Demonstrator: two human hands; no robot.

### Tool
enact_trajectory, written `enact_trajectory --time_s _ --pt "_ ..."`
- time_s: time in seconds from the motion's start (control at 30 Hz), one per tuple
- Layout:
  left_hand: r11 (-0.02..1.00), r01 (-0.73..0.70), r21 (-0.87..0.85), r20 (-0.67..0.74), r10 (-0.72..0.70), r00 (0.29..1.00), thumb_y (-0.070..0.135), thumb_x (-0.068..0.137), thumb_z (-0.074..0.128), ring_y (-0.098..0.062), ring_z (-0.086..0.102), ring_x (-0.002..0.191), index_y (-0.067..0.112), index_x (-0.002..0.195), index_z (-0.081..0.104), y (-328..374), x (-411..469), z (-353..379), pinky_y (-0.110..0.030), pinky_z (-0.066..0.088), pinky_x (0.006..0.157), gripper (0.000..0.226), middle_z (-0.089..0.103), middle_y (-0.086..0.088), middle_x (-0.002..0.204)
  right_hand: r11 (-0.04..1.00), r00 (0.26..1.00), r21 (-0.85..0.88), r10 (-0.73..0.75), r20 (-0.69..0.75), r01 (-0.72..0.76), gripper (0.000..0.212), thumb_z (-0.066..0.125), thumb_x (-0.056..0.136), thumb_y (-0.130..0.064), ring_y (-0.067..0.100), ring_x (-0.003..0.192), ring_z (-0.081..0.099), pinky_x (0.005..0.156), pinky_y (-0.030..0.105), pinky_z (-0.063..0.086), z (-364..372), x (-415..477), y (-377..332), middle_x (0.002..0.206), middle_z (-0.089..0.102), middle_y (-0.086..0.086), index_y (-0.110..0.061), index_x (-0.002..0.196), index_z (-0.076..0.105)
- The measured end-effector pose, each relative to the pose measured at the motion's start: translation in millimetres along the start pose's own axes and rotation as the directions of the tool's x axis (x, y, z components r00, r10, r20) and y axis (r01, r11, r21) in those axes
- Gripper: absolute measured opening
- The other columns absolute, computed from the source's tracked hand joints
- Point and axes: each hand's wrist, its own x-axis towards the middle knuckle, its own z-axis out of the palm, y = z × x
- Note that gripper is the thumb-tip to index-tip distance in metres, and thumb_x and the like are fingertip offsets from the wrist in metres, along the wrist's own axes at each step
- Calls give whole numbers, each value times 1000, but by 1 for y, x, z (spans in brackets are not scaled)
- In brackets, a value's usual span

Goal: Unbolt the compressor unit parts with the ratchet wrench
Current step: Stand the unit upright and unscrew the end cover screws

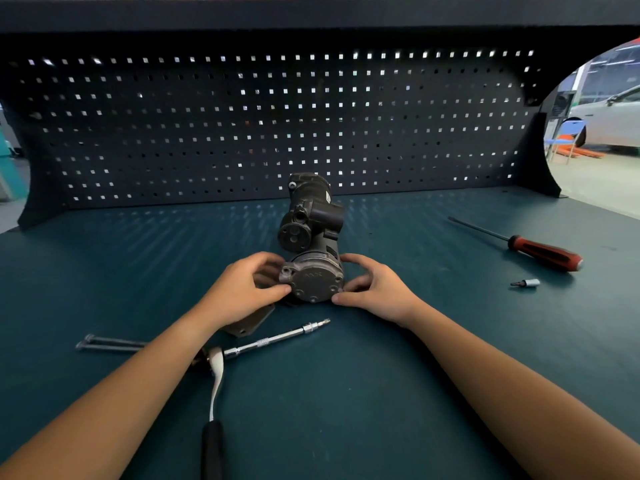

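Head view is showing both hands curling round the compressor unit (313, 237). Left hand (242, 292) and right hand (375, 292) are gripping its round end cap (313, 282). Ratchet wrench (221, 362) is lying untouched nearby.

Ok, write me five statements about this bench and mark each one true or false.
1. The left hand and the right hand both grip the round end cover of the compressor. True.
2. The ratchet wrench is in the right hand. False: it lies on the bench, in neither hand.
3. A red-and-black screwdriver lies to the right of the compressor. True.
4. The small bit socket sits on top of the compressor. False: it lies on the bench near the screwdriver.
5. Two long bolts lie at the left of the bench. True.
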Motion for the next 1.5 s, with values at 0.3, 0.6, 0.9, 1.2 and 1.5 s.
enact_trajectory --time_s 0.3,0.6,0.9,1.2,1.5 --pt "990 86 113 94 -97 991 -2 80 62 -3 64 85 28 105 55 11 -7 -34 -19 50 76 39 63 9 97 1000 1000 14 2 -8 -2 74 79 72 -18 -8 69 63 64 0 41 0 -1 0 68 71 -14 -26 135 42" --pt "863 229 450 16 -265 964 5 82 66 -3 61 78 24 92 66 13 -67 -119 -1 41 65 21 68 6 93 1000 1000 -2 6 -15 -6 74 77 73 -19 -4 73 63 75 13 44 1 -1 0 76 72 -11 -23 137 41" --pt "775 247 582 44 -334 942 29 76 74 9 58 67 37 76 61 19 -134 -129 -7 43 63 15 66 19 74 999 998 7 36 -50 -36 71 71 76 -7 5 83 63 84 24 43 0 -3 0 85 71 -11 -22 138 40" --pt "678 347 648 -150 -333 931 50 78 65 0 50 72 38 84 42 -7 -141 -99 -23 42 64 27 55 14 79 998 985 17 58 -161 -56 68 60 78 7 11 85 62 81 24 43 0 -13 2 88 68 -8 -17 137 40" --pt "682 263 683 -102 -267 958 -1 91 39 -19 44 125 15 129 52 -46 -123 -132 -27 31 105 42 47 1 135 993 952 90 98 -291 -74 55 57 81 6 9 82 60 80 25 41 -3 -18 3 83 68 -9 -15 131 47"
